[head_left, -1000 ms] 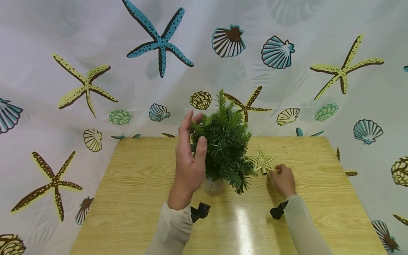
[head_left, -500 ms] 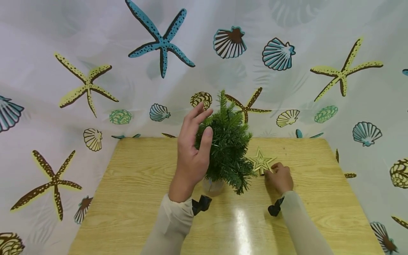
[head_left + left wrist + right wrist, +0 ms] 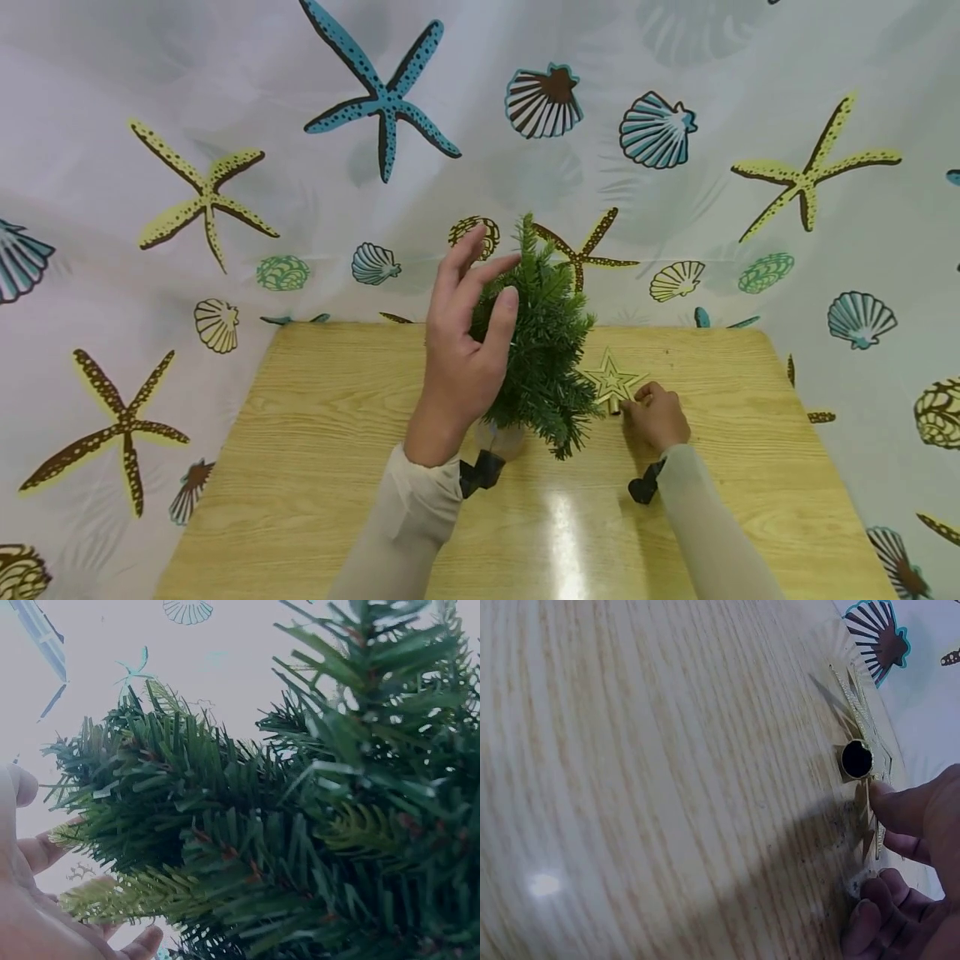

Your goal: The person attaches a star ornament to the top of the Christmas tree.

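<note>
A small artificial Christmas tree (image 3: 551, 350) stands mid-table, its base partly hidden by the left wrist. Beside its left side my left hand (image 3: 465, 358) is raised, fingers spread and slightly bent near the upper branches. In the left wrist view that hand's fingers lie behind the branch tips (image 3: 135, 892). Right of the tree a gold star tree topper (image 3: 613, 385) lies on the table. My right hand (image 3: 660, 418) pinches one of its lower points between thumb and finger. The topper's round socket (image 3: 857, 760) faces the right wrist camera.
The wooden table (image 3: 330, 467) reaches back to a white curtain (image 3: 480, 183) printed with starfish and shells. Black wrist cameras sit on both wrists, the left one (image 3: 483, 471) close in front of the tree's base.
My left hand has moved up and to the right along the tree. The right hand has shifted slightly left onto the star, which has slid a little left too.
</note>
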Motion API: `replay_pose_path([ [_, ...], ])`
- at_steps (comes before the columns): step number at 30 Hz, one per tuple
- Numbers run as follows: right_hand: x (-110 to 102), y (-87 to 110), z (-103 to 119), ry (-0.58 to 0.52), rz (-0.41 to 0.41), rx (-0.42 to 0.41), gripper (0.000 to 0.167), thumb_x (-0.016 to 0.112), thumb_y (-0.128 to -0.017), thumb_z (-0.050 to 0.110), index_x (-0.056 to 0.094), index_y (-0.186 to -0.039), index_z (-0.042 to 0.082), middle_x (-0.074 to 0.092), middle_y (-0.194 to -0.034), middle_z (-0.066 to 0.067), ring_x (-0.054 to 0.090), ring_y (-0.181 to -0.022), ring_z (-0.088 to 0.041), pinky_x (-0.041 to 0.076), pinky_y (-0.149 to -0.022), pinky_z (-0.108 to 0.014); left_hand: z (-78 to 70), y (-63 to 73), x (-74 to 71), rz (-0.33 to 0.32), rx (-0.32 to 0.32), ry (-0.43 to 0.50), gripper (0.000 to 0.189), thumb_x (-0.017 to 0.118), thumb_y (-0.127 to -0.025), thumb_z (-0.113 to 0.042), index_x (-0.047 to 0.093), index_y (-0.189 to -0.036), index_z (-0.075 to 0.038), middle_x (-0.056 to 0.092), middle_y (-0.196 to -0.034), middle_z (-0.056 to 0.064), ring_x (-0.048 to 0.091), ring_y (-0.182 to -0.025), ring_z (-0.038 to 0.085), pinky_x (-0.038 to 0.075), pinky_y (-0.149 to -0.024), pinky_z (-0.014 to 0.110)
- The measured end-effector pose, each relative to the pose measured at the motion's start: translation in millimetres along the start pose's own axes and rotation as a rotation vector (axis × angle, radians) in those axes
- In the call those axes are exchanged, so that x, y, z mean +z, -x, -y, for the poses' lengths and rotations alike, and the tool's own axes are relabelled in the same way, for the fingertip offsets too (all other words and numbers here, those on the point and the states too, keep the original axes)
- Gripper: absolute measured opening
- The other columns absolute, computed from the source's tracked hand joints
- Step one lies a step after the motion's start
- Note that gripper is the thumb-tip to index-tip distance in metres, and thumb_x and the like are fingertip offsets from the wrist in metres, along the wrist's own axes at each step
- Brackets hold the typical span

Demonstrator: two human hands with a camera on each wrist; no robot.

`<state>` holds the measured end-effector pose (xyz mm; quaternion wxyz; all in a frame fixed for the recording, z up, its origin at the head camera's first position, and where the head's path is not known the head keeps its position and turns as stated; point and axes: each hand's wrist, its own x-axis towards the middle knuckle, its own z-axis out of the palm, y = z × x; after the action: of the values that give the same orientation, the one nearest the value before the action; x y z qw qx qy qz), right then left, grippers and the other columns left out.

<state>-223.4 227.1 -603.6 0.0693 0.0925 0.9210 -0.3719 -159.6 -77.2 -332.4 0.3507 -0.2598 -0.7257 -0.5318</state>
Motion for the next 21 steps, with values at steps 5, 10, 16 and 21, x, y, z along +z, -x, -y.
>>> replay_pose_path([
  [5,1.2,-4.9,-1.0,0.014,0.000,0.010,0.029,0.065,-0.103,0.029,0.062,-0.115,0.003,0.063,-0.105,-0.020,0.062,-0.070,-0.027,0.048,-0.055,-0.040,-3.0,-6.5,2.9,-0.011,0.003,-0.067,0.037,0.052,-0.108,-0.026,0.068,-0.130,-0.001,0.051,-0.152,0.013,0.039,-0.147,0.023,0.027,-0.120,0.049],
  [10,3.4,-3.8,2.5,0.003,0.004,0.050,0.028,0.065,-0.102,0.025,0.061,-0.113,0.000,0.057,-0.117,-0.025,0.063,-0.089,-0.035,0.051,-0.067,-0.047,-5.3,-9.6,7.0,-0.060,-0.016,-0.146,0.029,0.059,-0.105,-0.021,0.072,-0.122,-0.002,0.063,-0.138,0.011,0.044,-0.143,0.023,0.010,-0.122,0.059],
  [16,1.3,-2.5,6.6,-0.009,0.023,0.065,0.024,0.066,-0.101,0.022,0.059,-0.105,0.000,0.057,-0.108,-0.023,0.060,-0.081,-0.031,0.047,-0.064,-0.041,-7.8,-11.4,9.6,-0.055,-0.080,-0.222,0.025,0.066,-0.102,-0.024,0.076,-0.117,-0.006,0.073,-0.122,0.007,0.050,-0.138,0.024,0.000,-0.121,0.063],
  [21,-4.4,-5.2,7.3,-0.024,0.051,0.026,0.022,0.067,-0.100,0.020,0.058,-0.095,0.001,0.058,-0.086,-0.014,0.054,-0.069,-0.024,0.043,-0.059,-0.036,-8.7,-13.9,8.5,-0.005,-0.131,-0.272,0.024,0.071,-0.100,-0.027,0.078,-0.114,-0.009,0.075,-0.115,0.005,0.055,-0.132,0.028,-0.002,-0.120,0.065],
])
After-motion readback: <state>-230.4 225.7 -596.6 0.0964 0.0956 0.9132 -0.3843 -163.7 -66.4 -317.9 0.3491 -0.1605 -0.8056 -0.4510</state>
